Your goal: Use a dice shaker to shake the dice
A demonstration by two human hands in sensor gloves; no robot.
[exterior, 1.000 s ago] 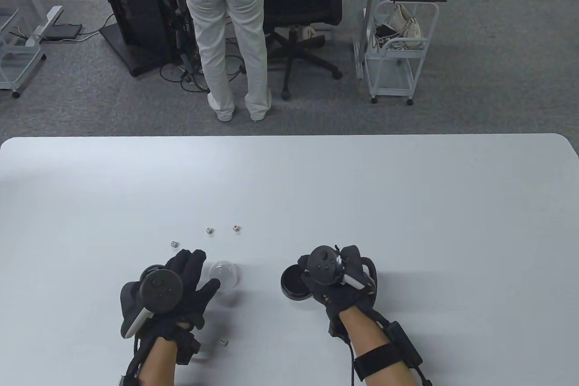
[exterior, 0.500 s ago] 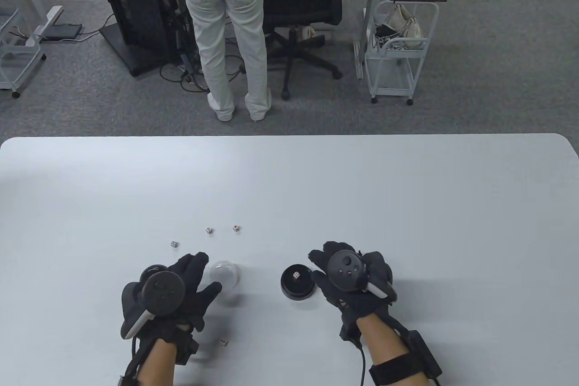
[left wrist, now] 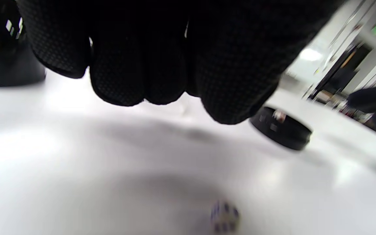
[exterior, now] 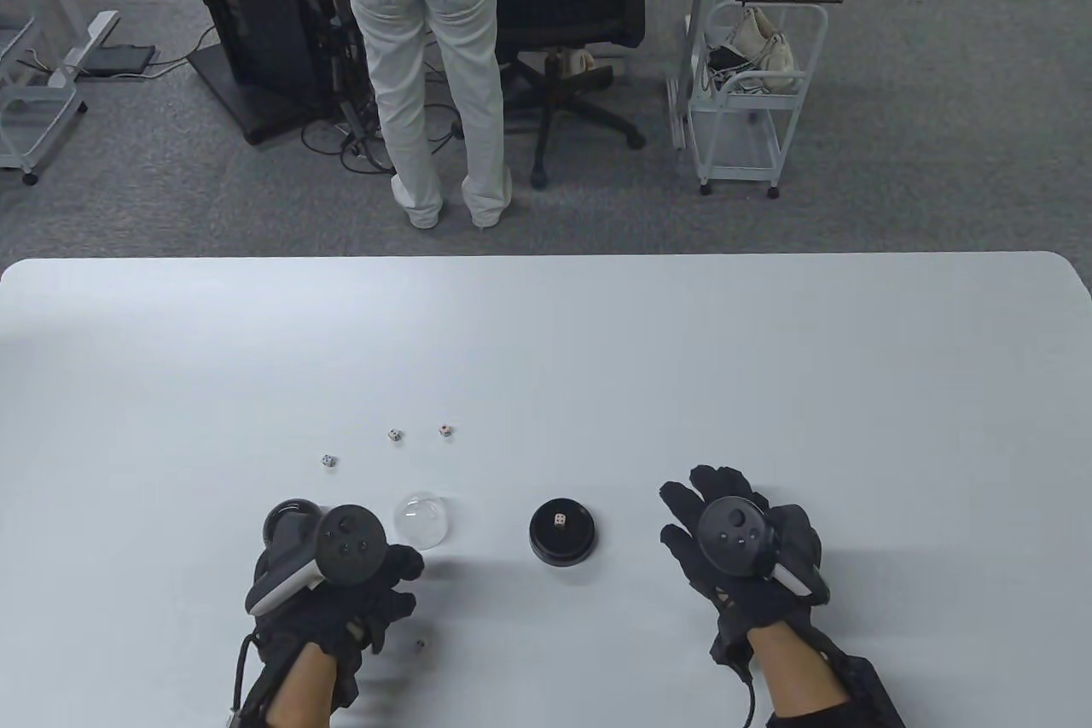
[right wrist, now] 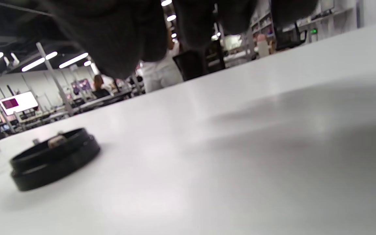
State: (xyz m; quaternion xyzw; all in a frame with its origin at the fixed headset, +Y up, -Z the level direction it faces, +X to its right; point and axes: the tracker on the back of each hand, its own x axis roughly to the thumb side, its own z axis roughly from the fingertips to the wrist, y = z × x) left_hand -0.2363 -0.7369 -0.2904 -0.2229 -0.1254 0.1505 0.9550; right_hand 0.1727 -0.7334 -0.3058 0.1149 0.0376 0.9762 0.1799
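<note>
The black shaker base [exterior: 560, 544] sits on the white table with one die [exterior: 560, 520] in it. The clear dome lid [exterior: 421, 518] stands to its left. My left hand [exterior: 397, 591] hovers near the front edge, fingers curled down and bunched, holding nothing. A loose die [exterior: 420, 643] lies just right of it and shows blurred in the left wrist view [left wrist: 224, 220] below the fingertips [left wrist: 162, 88]. My right hand [exterior: 682, 510] is open and empty, right of the base. The base also shows in the right wrist view [right wrist: 54, 163].
Three more dice [exterior: 328, 461], [exterior: 394, 434], [exterior: 444, 429] lie on the table [exterior: 768, 378] behind the dome. A person [exterior: 426, 62] and an office chair [exterior: 580, 20] stand beyond the far edge.
My right hand left the base and moved right, uncovering a die inside it. My left hand let go of the dome, pulled back toward me and curled its fingers by the near die.
</note>
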